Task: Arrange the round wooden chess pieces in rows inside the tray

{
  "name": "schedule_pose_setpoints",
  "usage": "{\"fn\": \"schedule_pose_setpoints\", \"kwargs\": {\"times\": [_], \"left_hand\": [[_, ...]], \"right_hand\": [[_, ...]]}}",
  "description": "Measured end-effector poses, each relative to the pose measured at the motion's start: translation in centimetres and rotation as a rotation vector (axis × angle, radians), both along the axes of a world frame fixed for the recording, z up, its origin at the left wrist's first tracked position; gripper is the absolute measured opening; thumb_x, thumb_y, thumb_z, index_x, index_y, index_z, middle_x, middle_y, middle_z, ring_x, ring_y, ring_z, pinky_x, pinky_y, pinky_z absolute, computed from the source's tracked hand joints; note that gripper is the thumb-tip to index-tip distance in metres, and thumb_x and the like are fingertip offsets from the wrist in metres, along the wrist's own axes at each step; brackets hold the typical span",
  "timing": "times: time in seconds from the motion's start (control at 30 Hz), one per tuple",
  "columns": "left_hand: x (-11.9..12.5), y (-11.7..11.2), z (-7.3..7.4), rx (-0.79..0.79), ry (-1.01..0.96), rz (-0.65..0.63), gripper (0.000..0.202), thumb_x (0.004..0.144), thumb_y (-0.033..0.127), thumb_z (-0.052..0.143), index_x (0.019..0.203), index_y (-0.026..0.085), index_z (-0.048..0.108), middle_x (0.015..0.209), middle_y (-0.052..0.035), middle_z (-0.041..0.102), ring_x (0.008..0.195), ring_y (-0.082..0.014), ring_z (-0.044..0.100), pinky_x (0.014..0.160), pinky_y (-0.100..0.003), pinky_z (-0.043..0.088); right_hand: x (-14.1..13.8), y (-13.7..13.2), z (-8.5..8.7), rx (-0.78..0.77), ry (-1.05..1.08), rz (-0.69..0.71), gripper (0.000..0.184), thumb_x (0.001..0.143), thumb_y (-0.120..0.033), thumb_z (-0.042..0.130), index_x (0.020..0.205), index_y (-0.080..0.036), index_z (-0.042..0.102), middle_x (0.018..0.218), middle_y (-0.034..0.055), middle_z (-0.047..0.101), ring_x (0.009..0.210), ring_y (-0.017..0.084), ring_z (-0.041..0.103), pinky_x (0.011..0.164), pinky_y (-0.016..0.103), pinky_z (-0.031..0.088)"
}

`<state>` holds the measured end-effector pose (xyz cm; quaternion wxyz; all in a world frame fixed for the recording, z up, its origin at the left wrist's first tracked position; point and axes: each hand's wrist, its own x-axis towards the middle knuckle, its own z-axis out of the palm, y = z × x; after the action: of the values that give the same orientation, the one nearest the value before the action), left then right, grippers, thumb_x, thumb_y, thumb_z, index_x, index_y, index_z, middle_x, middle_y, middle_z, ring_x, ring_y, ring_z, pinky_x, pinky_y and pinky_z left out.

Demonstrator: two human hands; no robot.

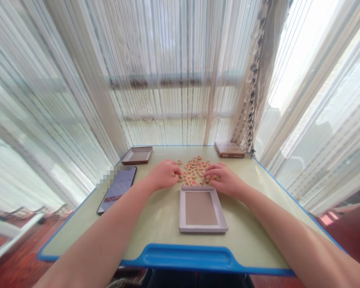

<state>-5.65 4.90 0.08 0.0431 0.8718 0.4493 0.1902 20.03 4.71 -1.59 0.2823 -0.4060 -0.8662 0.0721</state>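
A pile of round wooden Chinese chess pieces (194, 170), marked in red and black, lies loosely on the pale table, some pieces stacked on others. My left hand (165, 175) is at the pile's left edge, its fingers bent and its fingertips against the outer pieces. On the opposite side, my right hand (223, 179) has its fingers apart, reaching over pieces at the right edge and partly hiding them. Neither hand visibly lifts a piece. Just in front of the pile, between my forearms, lies a shallow open box tray (183, 212) with pale walls and a brown bottom.
At the far left sits a second shallow open box part (137, 161). A phone (120, 190) lies by the left table edge. A printed flat box (229, 149) rests at the far right. The table (249, 224) has a blue rim, and curtains (168, 100) hang behind it.
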Motion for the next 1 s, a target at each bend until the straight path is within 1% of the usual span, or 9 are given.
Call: {"fn": "schedule_pose_setpoints", "kwargs": {"times": [0.1,0.23,0.3,0.4,0.5,0.67,0.73,0.87,1.0], "left_hand": [[0.1,-0.2,0.2,0.0,0.076,-0.028,0.018,0.07,0.021,0.054,0.079,0.022,0.069,0.084,-0.0047,0.063,0.088,-0.0205,0.054,0.078,-0.031,0.042],[0.3,0.1,-0.2,0.028,0.06,-0.013,0.02,0.074,0.036,0.056,0.078,0.022,0.069,0.079,-0.0051,0.063,0.084,-0.0204,0.054,0.076,-0.031,0.041],[0.2,0.3,-0.5,0.051,0.052,0.02,0.026,0.072,0.043,0.058,0.079,0.021,0.069,0.078,-0.0053,0.062,0.083,-0.0206,0.053,0.077,-0.032,0.041],[0.1,0.4,-0.7,0.071,0.066,0.067,0.033,0.067,0.049,0.061,0.08,0.02,0.068,0.079,-0.0055,0.061,0.081,-0.0204,0.053,0.077,-0.032,0.041],[0.1,0.4,-0.7,0.065,0.081,0.062,0.029,0.068,0.047,0.06,0.079,0.021,0.068,0.078,-0.0048,0.061,0.081,-0.02,0.053,0.076,-0.031,0.041],[0.0,0.4,-0.9,0.055,0.058,0.036,0.019,0.069,0.038,0.058,0.074,0.021,0.067,0.075,-0.0044,0.06,0.079,-0.0193,0.052,0.075,-0.031,0.041],[0.0,0.4,-0.9,0.066,0.038,0.039,0.018,0.069,0.035,0.058,0.076,0.02,0.066,0.076,-0.0044,0.059,0.08,-0.0194,0.052,0.076,-0.031,0.041],[0.2,0.1,-0.1,0.105,-0.048,0.054,0.016,0.069,0.031,0.056,0.077,0.019,0.063,0.078,-0.0035,0.058,0.084,-0.0193,0.05,0.079,-0.031,0.041],[1.1,-0.8,0.9,0.077,-0.115,-0.018,0.013,0.067,0.03,0.059,0.073,0.018,0.061,0.077,-0.0025,0.058,0.081,-0.0179,0.05,0.077,-0.03,0.042]], "right_hand": [[-0.3,-0.6,0.5,-0.054,-0.007,0.055,0.026,0.07,-0.015,0.053,0.089,-0.022,0.07,0.084,0.0041,0.064,0.084,0.019,0.055,0.085,0.035,0.042],[-0.8,-1.3,1.1,-0.178,0.009,0.079,0.019,0.074,-0.025,0.055,0.084,-0.02,0.07,0.076,0.0034,0.063,0.071,0.015,0.055,0.07,0.028,0.045],[-0.9,-1.5,1.2,-0.2,-0.021,0.096,0.017,0.072,-0.024,0.057,0.081,-0.02,0.07,0.075,0.0028,0.062,0.07,0.014,0.055,0.067,0.026,0.044],[-1.0,-1.6,1.1,-0.19,-0.081,0.121,0.019,0.068,-0.014,0.055,0.08,-0.02,0.069,0.076,0.0024,0.062,0.076,0.015,0.055,0.07,0.026,0.043],[-0.8,-1.4,0.9,-0.175,-0.114,0.093,0.023,0.068,-0.011,0.052,0.08,-0.02,0.069,0.079,0.0026,0.062,0.076,0.016,0.055,0.07,0.026,0.043],[-0.4,-1.1,0.7,-0.158,-0.132,0.038,0.023,0.068,-0.012,0.05,0.08,-0.021,0.068,0.081,0.0024,0.062,0.074,0.015,0.056,0.069,0.026,0.044],[-0.4,-1.1,0.6,-0.149,-0.128,0.032,0.022,0.069,-0.013,0.05,0.08,-0.021,0.068,0.082,0.0024,0.062,0.074,0.015,0.056,0.068,0.026,0.043],[-0.3,-1.0,0.7,-0.145,-0.14,0.017,0.021,0.068,-0.013,0.051,0.077,-0.021,0.068,0.081,0.0023,0.062,0.07,0.014,0.055,0.065,0.026,0.043],[-0.2,-1.3,1.2,-0.158,-0.212,0.013,0.019,0.064,-0.012,0.051,0.073,-0.02,0.067,0.076,0.0017,0.062,0.068,0.014,0.055,0.061,0.024,0.041]]}}
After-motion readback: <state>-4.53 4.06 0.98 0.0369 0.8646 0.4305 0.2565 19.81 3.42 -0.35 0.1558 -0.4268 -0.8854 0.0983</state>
